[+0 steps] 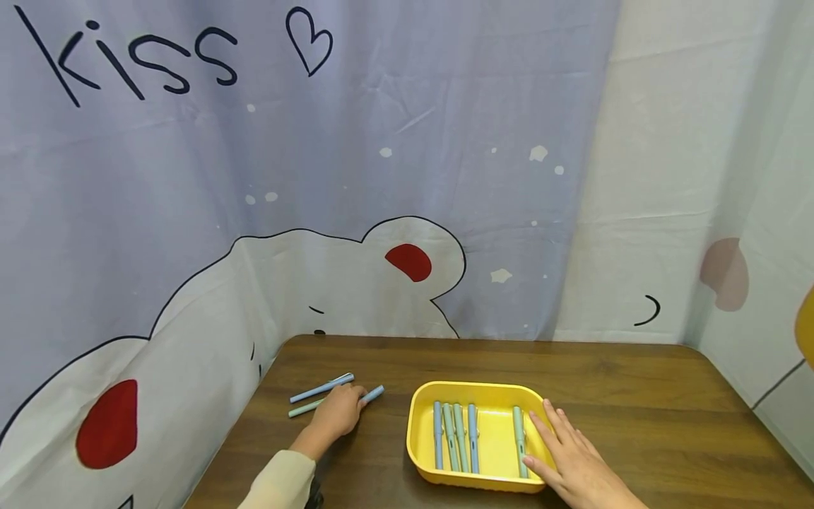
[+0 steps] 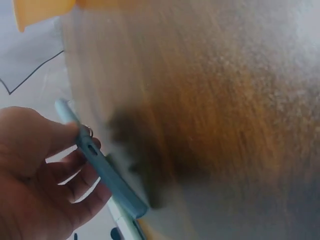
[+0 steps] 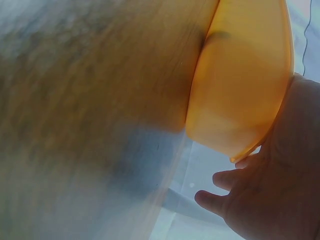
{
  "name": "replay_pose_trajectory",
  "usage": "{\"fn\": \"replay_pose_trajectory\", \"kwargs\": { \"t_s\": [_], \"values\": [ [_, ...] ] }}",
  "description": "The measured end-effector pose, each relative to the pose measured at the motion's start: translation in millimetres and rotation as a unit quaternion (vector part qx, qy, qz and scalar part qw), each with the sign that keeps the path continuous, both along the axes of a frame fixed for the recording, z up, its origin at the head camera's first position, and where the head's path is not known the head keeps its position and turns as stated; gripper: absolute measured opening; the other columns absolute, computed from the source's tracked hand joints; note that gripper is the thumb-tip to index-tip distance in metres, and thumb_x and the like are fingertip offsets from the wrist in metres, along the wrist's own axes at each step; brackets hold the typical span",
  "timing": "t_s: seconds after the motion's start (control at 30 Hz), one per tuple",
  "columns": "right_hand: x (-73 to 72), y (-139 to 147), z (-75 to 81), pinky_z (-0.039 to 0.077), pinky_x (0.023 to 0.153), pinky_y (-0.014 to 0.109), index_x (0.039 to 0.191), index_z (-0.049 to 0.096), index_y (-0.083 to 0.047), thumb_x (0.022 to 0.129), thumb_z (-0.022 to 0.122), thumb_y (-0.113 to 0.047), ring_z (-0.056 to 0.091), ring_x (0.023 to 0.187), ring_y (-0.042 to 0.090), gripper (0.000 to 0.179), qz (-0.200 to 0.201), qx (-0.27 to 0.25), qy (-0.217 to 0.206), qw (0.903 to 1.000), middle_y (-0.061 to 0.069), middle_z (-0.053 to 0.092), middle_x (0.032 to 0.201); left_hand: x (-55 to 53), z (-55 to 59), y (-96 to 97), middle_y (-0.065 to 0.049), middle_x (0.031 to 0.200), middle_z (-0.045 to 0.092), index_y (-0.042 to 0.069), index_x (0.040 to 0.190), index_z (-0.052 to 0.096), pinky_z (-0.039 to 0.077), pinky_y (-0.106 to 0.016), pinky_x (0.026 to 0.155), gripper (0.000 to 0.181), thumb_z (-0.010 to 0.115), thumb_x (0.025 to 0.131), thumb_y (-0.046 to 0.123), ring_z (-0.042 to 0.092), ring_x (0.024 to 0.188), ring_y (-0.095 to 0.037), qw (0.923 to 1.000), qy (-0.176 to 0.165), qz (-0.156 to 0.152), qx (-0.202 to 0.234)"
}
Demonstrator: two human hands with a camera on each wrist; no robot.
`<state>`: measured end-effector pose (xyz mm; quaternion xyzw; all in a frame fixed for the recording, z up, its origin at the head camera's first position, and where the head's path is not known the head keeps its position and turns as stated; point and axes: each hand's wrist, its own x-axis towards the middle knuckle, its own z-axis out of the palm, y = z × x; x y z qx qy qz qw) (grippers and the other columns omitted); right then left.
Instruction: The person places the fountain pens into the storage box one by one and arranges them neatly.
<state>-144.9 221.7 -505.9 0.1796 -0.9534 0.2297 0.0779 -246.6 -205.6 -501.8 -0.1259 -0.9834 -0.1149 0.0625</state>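
Observation:
In the head view my left hand (image 1: 340, 411) is over the pens to the left of the yellow tray (image 1: 480, 483). Its thumb and fingers pinch a blue pen (image 2: 111, 176), whose end (image 1: 374, 394) sticks out to the right. A green pen (image 1: 307, 408) lies partly hidden under that hand, and blue pens (image 1: 321, 389) lie just behind it. With fingers spread, my right hand (image 1: 575, 456) rests on the tray's right rim. Inside the tray, blue and green pens (image 1: 461, 438) stand side by side at the left, and one green pen (image 1: 520, 442) lies near the right wall.
The brown wooden table (image 1: 610, 382) runs back to a printed curtain (image 1: 509, 212). More of the curtain hangs along the left and right sides. The tray's raised walls surround the pens inside.

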Motion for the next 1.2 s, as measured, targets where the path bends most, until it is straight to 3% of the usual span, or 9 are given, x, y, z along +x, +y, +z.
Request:
{"fn": "replay_pose_trajectory", "kwargs": {
  "t_s": [0.23,0.33,0.4,0.5,0.6,0.73,0.83,0.9,1.2],
  "values": [
    [0.2,1,0.9,0.033,0.106,0.071,0.154,0.043,-0.008,0.1,0.058,-0.051,0.027,0.146,0.051,0.07,-0.002,0.001,-0.011,0.9999,0.025,0.024,0.164,-1.0,0.5,0.5,-0.015,0.091,0.067,-0.005,0.103,0.066,0.054,-0.048,0.084,0.015,0.053,0.098,0.0,0.066,0.092,-0.035,0.9989,0.021,0.004,0.041],
    [0.4,1,0.9,0.034,0.106,0.071,0.154,0.043,-0.008,0.1,0.058,-0.05,0.028,0.146,0.051,0.07,-0.002,0.002,-0.01,0.9999,0.025,0.024,0.164,-1.0,-0.3,1.3,-0.013,0.092,0.066,-0.005,0.111,0.062,0.054,-0.045,0.075,0.018,0.049,0.1,0.002,0.065,0.084,-0.029,0.996,-0.012,0.023,0.086],
    [0.7,1,0.7,0.034,0.106,0.071,0.154,0.043,-0.007,0.1,0.058,-0.05,0.028,0.146,0.051,0.07,-0.002,0.002,-0.009,1.0,0.025,0.024,0.164,-0.1,0.2,2.4,-0.011,0.09,0.066,-0.004,0.119,0.055,0.05,-0.042,0.064,0.021,0.046,0.102,0.004,0.061,0.073,-0.024,0.9891,-0.044,0.037,0.135],
    [1.3,0,0.6,0.034,0.106,0.071,0.154,0.044,-0.008,0.1,0.059,-0.049,0.028,0.146,0.051,0.07,-0.003,0.001,-0.007,1.0,0.025,0.025,0.163,1.4,1.5,3.9,-0.011,0.086,0.067,0.001,0.129,0.045,0.043,-0.033,0.055,0.024,0.044,0.105,0.006,0.055,0.063,-0.018,0.9715,-0.073,0.048,0.22],
    [1.7,0,0.4,0.034,0.106,0.07,0.153,0.044,-0.008,0.1,0.059,-0.049,0.029,0.146,0.051,0.069,-0.003,0.001,-0.003,1.0,0.025,0.025,0.163,3.3,3.0,5.6,-0.012,0.086,0.066,0.004,0.134,0.041,0.044,-0.029,0.051,0.026,0.042,0.107,0.007,0.055,0.062,-0.016,0.9459,-0.096,0.042,0.307],
    [1.7,0,0.3,0.034,0.106,0.07,0.153,0.045,-0.008,0.099,0.06,-0.05,0.03,0.145,0.05,0.07,-0.002,0.003,0.006,1.0,0.024,0.026,0.163,6.1,4.2,9.3,-0.017,0.092,0.062,0.004,0.136,0.039,0.052,-0.03,0.052,0.028,0.04,0.108,0.007,0.059,0.066,-0.018,0.898,-0.14,0.035,0.416],
    [1.5,-1,0.5,0.035,0.106,0.07,0.153,0.045,-0.008,0.099,0.06,-0.05,0.03,0.145,0.05,0.07,-0.002,0.003,0.011,0.9999,0.024,0.026,0.163,8.9,5.7,12.7,-0.022,0.098,0.061,-0.001,0.136,0.036,0.055,-0.033,0.055,0.031,0.04,0.106,0.005,0.06,0.07,-0.02,0.8693,-0.167,0.027,0.465],
    [1.3,-1,0.6,0.035,0.106,0.069,0.153,0.045,-0.008,0.099,0.06,-0.05,0.031,0.145,0.05,0.07,-0.002,0.003,0.014,0.9999,0.024,0.027,0.163,11.6,7.4,14.6,-0.025,0.1,0.06,-0.003,0.136,0.033,0.056,-0.035,0.057,0.034,0.04,0.103,0.003,0.061,0.072,-0.022,0.8583,-0.18,0.02,0.48],
    [1.3,-1,0.8,0.035,0.106,0.068,0.152,0.046,-0.007,0.099,0.06,-0.049,0.031,0.145,0.05,0.069,-0.001,0.006,0.021,0.9998,0.024,0.027,0.163,20.2,12.4,24.2,-0.022,0.101,0.058,-0.003,0.139,0.029,0.059,-0.035,0.057,0.046,0.047,0.097,0.002,0.06,0.069,-0.019,0.8298,-0.211,0.021,0.516]
  ]
}}
